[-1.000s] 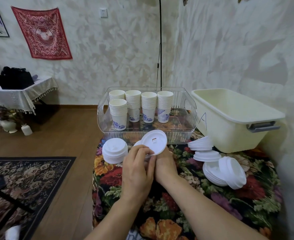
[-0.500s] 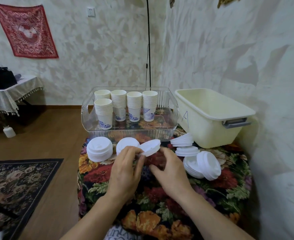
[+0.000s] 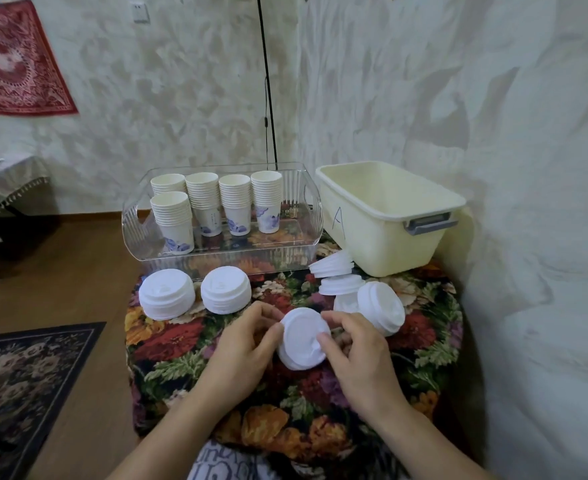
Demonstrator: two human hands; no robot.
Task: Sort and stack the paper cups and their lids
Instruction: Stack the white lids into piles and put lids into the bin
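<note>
5 cup stacks (image 3: pixel 216 202), 6 lid piles (image 3: pixel 167 298), 2 bins (image 3: pixel 389 216).

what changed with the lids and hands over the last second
The second lid stack beside the left lid stack has grown since a second ago. Both hands have dropped toward the near edge: the left hand and right hand now grip a small stack of lids between them. Unchanged: cup stacks in the clear tray, cream bin.

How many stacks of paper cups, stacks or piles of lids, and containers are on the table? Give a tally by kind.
Paper cup stacks: 5
Lid stacks or piles: 6, counting the one held in both hands
Containers: 2, the clear tray and the cream tub
Total: 13
</note>
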